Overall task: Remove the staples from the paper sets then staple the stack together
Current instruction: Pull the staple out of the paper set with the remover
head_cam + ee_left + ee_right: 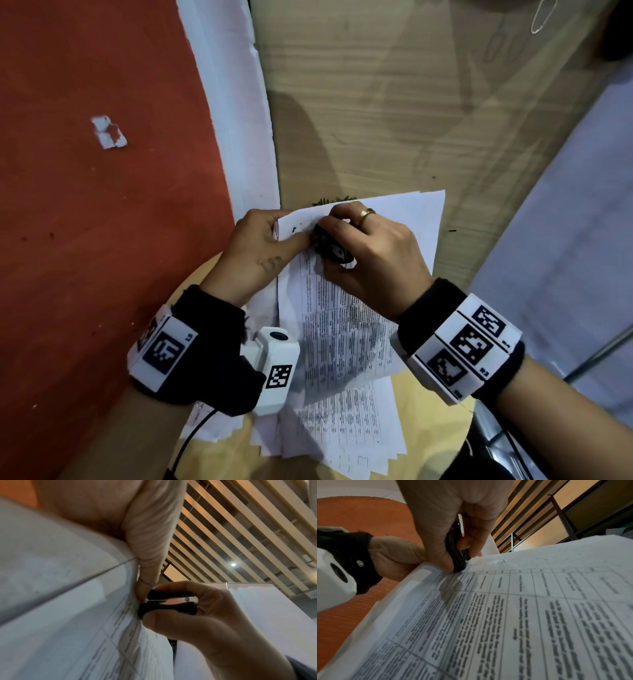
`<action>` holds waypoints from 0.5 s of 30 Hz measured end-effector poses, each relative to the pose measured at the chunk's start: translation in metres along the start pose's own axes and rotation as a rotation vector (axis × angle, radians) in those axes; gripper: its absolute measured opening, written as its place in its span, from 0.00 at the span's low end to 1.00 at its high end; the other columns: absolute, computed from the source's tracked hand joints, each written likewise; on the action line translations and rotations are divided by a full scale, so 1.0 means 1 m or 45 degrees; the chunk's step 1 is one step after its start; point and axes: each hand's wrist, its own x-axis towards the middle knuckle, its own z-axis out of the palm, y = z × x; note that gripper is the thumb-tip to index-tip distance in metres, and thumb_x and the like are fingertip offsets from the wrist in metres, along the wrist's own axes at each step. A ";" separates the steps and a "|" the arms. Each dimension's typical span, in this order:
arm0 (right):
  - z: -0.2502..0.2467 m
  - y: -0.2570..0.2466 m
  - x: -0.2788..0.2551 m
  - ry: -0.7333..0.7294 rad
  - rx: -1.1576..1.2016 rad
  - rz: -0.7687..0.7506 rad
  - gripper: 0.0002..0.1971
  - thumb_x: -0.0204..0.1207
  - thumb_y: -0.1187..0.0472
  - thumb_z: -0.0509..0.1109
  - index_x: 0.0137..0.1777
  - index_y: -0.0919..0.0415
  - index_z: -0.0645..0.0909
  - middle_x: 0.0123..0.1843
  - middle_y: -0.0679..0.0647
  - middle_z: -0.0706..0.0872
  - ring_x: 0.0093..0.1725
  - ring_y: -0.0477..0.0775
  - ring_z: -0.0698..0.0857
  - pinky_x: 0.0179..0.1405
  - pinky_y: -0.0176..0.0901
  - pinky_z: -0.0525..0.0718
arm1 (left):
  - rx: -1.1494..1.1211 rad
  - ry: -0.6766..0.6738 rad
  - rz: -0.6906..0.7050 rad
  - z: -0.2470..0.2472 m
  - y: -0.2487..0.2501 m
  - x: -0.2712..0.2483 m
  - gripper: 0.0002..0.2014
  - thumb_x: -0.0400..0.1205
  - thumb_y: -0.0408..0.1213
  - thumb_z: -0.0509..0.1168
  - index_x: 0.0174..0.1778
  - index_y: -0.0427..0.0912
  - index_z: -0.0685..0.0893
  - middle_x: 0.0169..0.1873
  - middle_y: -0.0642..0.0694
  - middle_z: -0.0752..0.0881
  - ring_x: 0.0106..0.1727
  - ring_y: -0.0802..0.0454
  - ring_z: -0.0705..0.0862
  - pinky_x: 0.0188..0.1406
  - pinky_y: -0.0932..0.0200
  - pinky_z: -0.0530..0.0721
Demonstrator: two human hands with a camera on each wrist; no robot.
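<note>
Right hand (373,253) has its grip clenched tight around the black staple remover (169,605), nose pressed to the top corner of the printed paper set (513,615). Left hand (260,253) pinches that same corner at the surface (428,387) edge, thumb beside the tool.

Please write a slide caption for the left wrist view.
Right hand pinches a black staple remover at the printed paper's edge.

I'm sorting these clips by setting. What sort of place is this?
Probably an office or similar workroom: printed paper sets on a small round table, a staple remover in the right hand, slatted ceiling overhead.
</note>
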 end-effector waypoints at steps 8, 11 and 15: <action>0.003 0.004 0.003 0.006 0.046 -0.037 0.10 0.61 0.64 0.72 0.43 0.66 0.87 0.42 0.60 0.88 0.29 0.62 0.85 0.19 0.43 0.80 | -0.093 -0.063 0.038 -0.005 0.005 -0.004 0.08 0.76 0.31 0.70 0.35 0.49 0.87 0.27 0.59 0.87 0.31 0.67 0.81 0.33 0.72 0.79; 0.004 0.004 0.002 -0.007 0.094 -0.027 0.12 0.63 0.62 0.68 0.44 0.66 0.87 0.43 0.59 0.88 0.30 0.62 0.85 0.20 0.43 0.82 | -0.170 -0.114 -0.007 -0.006 0.005 -0.005 0.07 0.76 0.28 0.69 0.39 0.46 0.86 0.27 0.59 0.88 0.31 0.67 0.83 0.33 0.72 0.81; 0.004 0.006 -0.005 0.045 0.299 0.066 0.14 0.60 0.66 0.76 0.48 0.66 0.87 0.47 0.59 0.88 0.36 0.61 0.88 0.29 0.49 0.85 | -0.207 -0.100 -0.004 -0.007 0.002 -0.004 0.07 0.75 0.26 0.69 0.40 0.43 0.87 0.28 0.57 0.89 0.32 0.66 0.85 0.34 0.71 0.83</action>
